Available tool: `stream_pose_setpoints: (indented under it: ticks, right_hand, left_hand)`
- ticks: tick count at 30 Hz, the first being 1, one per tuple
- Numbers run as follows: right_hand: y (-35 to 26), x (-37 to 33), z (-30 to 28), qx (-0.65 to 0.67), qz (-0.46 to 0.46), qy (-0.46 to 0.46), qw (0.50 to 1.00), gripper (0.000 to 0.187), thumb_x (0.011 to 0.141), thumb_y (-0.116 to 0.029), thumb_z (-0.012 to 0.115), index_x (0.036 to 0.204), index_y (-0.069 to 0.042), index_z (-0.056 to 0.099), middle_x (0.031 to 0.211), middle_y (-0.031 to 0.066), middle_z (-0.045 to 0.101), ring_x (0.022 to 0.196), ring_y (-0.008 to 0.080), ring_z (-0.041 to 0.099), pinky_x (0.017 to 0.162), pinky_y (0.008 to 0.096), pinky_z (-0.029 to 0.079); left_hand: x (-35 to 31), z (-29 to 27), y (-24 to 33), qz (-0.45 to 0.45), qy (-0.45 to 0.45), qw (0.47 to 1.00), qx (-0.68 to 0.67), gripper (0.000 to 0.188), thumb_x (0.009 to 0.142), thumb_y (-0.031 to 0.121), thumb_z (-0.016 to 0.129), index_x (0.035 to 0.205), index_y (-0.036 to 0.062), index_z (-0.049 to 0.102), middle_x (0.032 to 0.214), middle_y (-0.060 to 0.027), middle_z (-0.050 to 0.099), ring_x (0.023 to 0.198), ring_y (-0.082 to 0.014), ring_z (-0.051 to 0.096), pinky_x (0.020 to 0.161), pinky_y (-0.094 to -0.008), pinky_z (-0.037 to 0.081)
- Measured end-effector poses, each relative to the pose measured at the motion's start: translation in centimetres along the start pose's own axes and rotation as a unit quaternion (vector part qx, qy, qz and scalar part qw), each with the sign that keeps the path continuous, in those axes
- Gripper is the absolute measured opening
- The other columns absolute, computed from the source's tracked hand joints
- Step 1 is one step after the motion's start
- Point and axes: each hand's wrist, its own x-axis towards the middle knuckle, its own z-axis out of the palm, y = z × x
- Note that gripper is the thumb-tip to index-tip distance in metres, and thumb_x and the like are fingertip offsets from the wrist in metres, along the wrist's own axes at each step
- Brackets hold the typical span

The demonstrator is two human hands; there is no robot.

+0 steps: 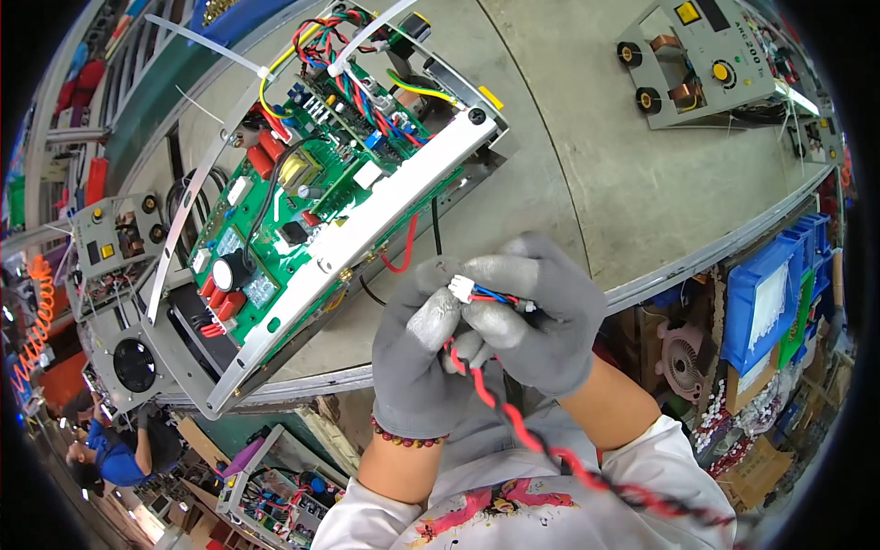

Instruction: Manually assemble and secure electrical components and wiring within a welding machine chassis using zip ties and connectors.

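Note:
Both my hands wear grey gloves with pale, worn fingertips. A small white plug connector (462,289) is pinched in the fingertips of my left hand (412,344). From it, short blue, red and black wires (493,296) run between the thumb and forefinger of my right hand (550,316). A twisted red-and-black cable (513,420) hangs from beneath my fingers and trails over my lap to the lower right. Just beyond my hands, at the upper left, stands an opened machine chassis (367,215) holding a green circuit board (298,206) with wires and white cable ties.
The grey metal table (541,174) has a curved front edge. Another machine with a grey control panel (710,69) stands at the far right, and one more (115,234) at the left. Blue bins (765,298) are at the right. A person in blue (119,454) sits at the lower left.

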Motion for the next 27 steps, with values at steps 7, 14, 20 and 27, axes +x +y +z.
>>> stream_pose_setpoints:
  ticks: [7,14,20,27]
  right_hand:
    - [1.1,2.5,0.9,-0.077,-0.097,0.074,0.990,0.019,0.082,-0.006,0.070,0.101,-0.004,0.066,0.085,0.0080,0.064,0.066,0.0146,0.064,0.054,0.0274,0.050]
    - [0.9,3.6,1.5,0.145,0.127,0.125,0.973,0.019,0.087,-0.005,0.062,0.103,0.003,0.064,0.075,0.0038,0.059,0.064,0.0095,0.052,0.059,0.0229,0.042]
    - [1.4,4.1,1.7,-0.128,-0.070,0.132,0.980,0.018,0.086,-0.008,0.066,0.101,0.002,0.068,0.085,0.0034,0.065,0.075,0.0065,0.056,0.065,0.0212,0.045]
    - [1.6,4.5,1.6,-0.156,-0.091,0.110,0.977,0.019,0.084,-0.004,0.067,0.100,0.004,0.068,0.087,0.0036,0.066,0.076,0.0064,0.056,0.067,0.0208,0.045]
  left_hand:
    - [0.8,1.0,0.3,0.313,0.085,0.850,0.416,0.039,0.090,0.010,0.060,0.124,-0.0076,0.054,0.089,-0.0022,0.059,0.071,-0.0057,0.051,0.066,-0.0213,0.044]
    - [0.4,-0.7,1.6,0.269,0.021,0.898,0.347,0.042,0.085,0.004,0.058,0.126,-0.0073,0.053,0.077,-0.0003,0.052,0.064,-0.0057,0.044,0.058,-0.0197,0.035]
    - [1.1,-0.5,0.6,0.352,0.037,0.748,0.561,0.056,0.078,0.000,0.058,0.133,-0.0060,0.047,0.059,-0.0018,0.049,0.052,-0.0084,0.047,0.050,-0.0234,0.039]
    - [1.7,-0.7,0.6,0.357,0.043,0.720,0.593,0.061,0.079,0.002,0.058,0.137,-0.0058,0.042,0.067,-0.0074,0.059,0.054,-0.0135,0.055,0.051,-0.0264,0.044]
